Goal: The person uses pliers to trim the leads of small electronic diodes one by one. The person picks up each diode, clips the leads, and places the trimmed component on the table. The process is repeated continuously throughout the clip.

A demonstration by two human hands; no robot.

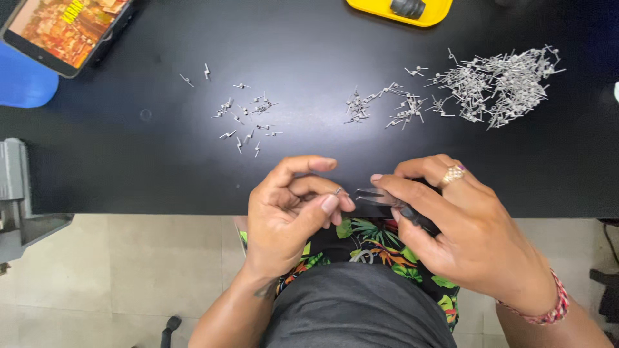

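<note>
Broadly, a black table (129, 167) spans the view. Top left lies one phone (64, 26) with an orange-lit screen; top centre, one yellow tray (438, 11) holds a dark cap. A dense heap of metal pins (503, 80) sits right, a scattered group (248, 116) left. Left hand (287, 212) pinches one tiny pin (338, 191); right hand (464, 232) grips tweezers (380, 196), just beside it.

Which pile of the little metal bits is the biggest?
The heap at the far right of the black table is biggest: thick and tangled. The middle cluster and left scatter are far thinner.
</note>
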